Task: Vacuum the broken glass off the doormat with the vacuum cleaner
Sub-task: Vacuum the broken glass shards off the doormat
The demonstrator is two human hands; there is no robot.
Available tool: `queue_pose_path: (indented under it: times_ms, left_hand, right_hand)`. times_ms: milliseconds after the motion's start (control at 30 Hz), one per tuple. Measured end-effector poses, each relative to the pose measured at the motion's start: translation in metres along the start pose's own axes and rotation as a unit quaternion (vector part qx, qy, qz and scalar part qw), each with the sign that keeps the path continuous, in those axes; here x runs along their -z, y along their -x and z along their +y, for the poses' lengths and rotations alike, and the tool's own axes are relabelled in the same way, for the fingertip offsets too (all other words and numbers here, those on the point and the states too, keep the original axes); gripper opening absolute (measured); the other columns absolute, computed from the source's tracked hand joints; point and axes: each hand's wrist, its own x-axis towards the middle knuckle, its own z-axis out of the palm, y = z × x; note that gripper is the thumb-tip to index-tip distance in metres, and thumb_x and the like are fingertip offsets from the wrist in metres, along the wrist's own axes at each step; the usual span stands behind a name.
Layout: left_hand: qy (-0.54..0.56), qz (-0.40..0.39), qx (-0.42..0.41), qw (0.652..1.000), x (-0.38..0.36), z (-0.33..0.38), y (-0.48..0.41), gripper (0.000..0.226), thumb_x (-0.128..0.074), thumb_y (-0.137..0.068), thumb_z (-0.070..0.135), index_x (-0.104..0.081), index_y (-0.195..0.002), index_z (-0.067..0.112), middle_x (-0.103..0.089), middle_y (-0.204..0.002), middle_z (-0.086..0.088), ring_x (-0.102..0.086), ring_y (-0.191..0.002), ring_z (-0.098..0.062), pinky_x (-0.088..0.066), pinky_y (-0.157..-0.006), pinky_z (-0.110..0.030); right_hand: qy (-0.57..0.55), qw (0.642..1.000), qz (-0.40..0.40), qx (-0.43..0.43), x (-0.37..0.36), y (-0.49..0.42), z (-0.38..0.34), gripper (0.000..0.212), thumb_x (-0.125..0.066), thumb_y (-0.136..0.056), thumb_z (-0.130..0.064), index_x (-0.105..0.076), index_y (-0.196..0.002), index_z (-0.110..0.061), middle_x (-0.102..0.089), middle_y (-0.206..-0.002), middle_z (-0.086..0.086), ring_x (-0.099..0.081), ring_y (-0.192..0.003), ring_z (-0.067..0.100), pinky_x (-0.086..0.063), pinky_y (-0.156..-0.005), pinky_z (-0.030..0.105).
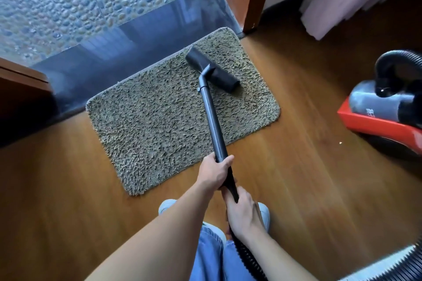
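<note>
Door frame [20, 82]: wooden, far left.
Pebble paving [68, 2]: upper left, beyond a dark stone threshold [114, 52].
Doormat [159, 125]: shaggy, olive-brown, with rounded corners. It lies flat on the wooden floor [57, 178] with its far edge along the threshold. Glass fragments are too small to make out in the pile.
Left hand [214, 173]: fingers wrapped round the black wand [212, 121], just past the mat's near edge.
Floor nozzle [212, 73]: black, at the wand's far end, resting on the mat's far right part.
Right hand [244, 212]: clamped round the wand's lower end, just behind the left hand.
Ribbed hose [249, 258]: black, runs from under the right hand past the jeans [210, 255].
Pale speck [340, 142]: on the floor, right of the mat.
Curtain [354, 0]: pale pink, upper right.
Vacuum cleaner body [383, 112]: grey and red canister, far right, well apart from the mat.
</note>
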Motion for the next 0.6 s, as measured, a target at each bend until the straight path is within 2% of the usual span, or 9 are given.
queue_pose_path:
  times_ms: [100, 167, 267, 300, 367, 467, 533, 600]
  left_hand:
    - [0.004, 0.005, 0.008, 1.000, 0.000, -0.024, 0.026, 0.027, -0.072, -0.090, 0.034, -0.053, -0.086, 0.014, -0.063, -0.075, -0.009, -0.074, -0.074, -0.043, -0.061, -0.070, -0.051]
    - [-0.007, 0.019, 0.008, 1.000, 0.000, -0.041, 0.042, 0.031, -0.072, -0.080, 0.044, -0.054, -0.081, 0.019, -0.063, -0.072, -0.005, -0.073, -0.078, -0.044, -0.060, -0.077, -0.059]
    - [-0.010, 0.014, 0.012, 1.000, -0.004, -0.071, 0.051, 0.025, -0.068, -0.071, 0.057, -0.054, -0.076, 0.036, -0.062, -0.070, -0.001, -0.072, -0.075, -0.043, -0.057, -0.076, -0.063]
    - [-0.011, 0.013, 0.013, 1.000, -0.005, -0.074, 0.056, 0.023, -0.068, -0.073, 0.056, -0.053, -0.076, 0.039, -0.061, -0.070, -0.001, -0.071, -0.072, -0.042, -0.057, -0.075, -0.063]
    - [-0.016, 0.002, 0.007, 1.000, -0.007, -0.073, 0.068, 0.024, -0.069, -0.082, 0.047, -0.049, -0.081, 0.032, -0.057, -0.070, -0.002, -0.069, -0.061, -0.035, -0.059, -0.068, -0.056]
    - [0.002, -0.033, 0.008, 0.999, -0.014, -0.069, 0.070, 0.022, -0.065, -0.096, 0.027, -0.046, -0.089, 0.019, -0.051, -0.077, -0.009, -0.065, -0.053, -0.025, -0.056, -0.054, -0.036]
    - [0.001, -0.043, 0.008, 0.999, -0.018, -0.063, 0.062, 0.021, -0.064, -0.097, 0.024, -0.045, -0.091, 0.017, -0.051, -0.080, -0.010, -0.066, -0.053, -0.024, -0.055, -0.054, -0.032]
    - [-0.012, -0.050, 0.006, 0.999, -0.023, -0.055, 0.049, 0.021, -0.064, -0.097, 0.025, -0.045, -0.091, 0.017, -0.053, -0.078, -0.008, -0.067, -0.054, -0.024, -0.055, -0.056, -0.035]
  right_hand:
    - [0.005, 0.999, -0.034, -0.032, -0.001, 0.026, 0.016, 0.046, -0.035, -0.093, -0.068, -0.056, -0.103, -0.029, -0.068, -0.088, 0.013, -0.071, -0.065, 0.030, -0.060, -0.057, 0.039]
    - [0.019, 0.998, -0.044, -0.050, -0.005, 0.043, 0.028, 0.055, -0.030, -0.084, -0.079, -0.056, -0.103, -0.034, -0.067, -0.083, 0.005, -0.072, -0.074, 0.032, -0.062, -0.068, 0.045]
    - [0.025, 0.995, -0.053, -0.080, -0.013, 0.060, 0.042, 0.069, -0.024, -0.072, -0.086, -0.055, -0.098, -0.031, -0.070, -0.092, 0.010, -0.071, -0.090, 0.036, -0.059, -0.081, 0.044]
    - [0.022, 0.995, -0.047, -0.090, -0.015, 0.065, 0.045, 0.072, -0.023, -0.068, -0.086, -0.055, -0.097, -0.030, -0.071, -0.096, 0.011, -0.070, -0.092, 0.035, -0.058, -0.083, 0.042]
    - [0.011, 0.994, -0.026, -0.108, -0.019, 0.072, 0.049, 0.077, -0.023, -0.065, -0.087, -0.059, -0.103, -0.031, -0.072, -0.101, 0.010, -0.071, -0.094, 0.029, -0.057, -0.084, 0.039]
    - [0.003, 0.993, -0.003, -0.116, -0.019, 0.073, 0.051, 0.060, -0.036, -0.084, -0.078, -0.060, -0.122, -0.038, -0.074, -0.102, 0.004, -0.071, -0.098, 0.022, -0.055, -0.085, 0.032]
    - [-0.020, 0.994, 0.002, -0.112, -0.012, 0.067, 0.049, 0.056, -0.038, -0.088, -0.073, -0.061, -0.121, -0.034, -0.071, -0.088, 0.000, -0.074, -0.086, 0.022, -0.058, -0.079, 0.033]
    - [-0.050, 0.993, 0.000, -0.106, -0.004, 0.060, 0.044, 0.052, -0.039, -0.091, -0.070, -0.060, -0.110, -0.027, -0.068, -0.075, 0.002, -0.072, -0.061, 0.022, -0.061, -0.065, 0.039]
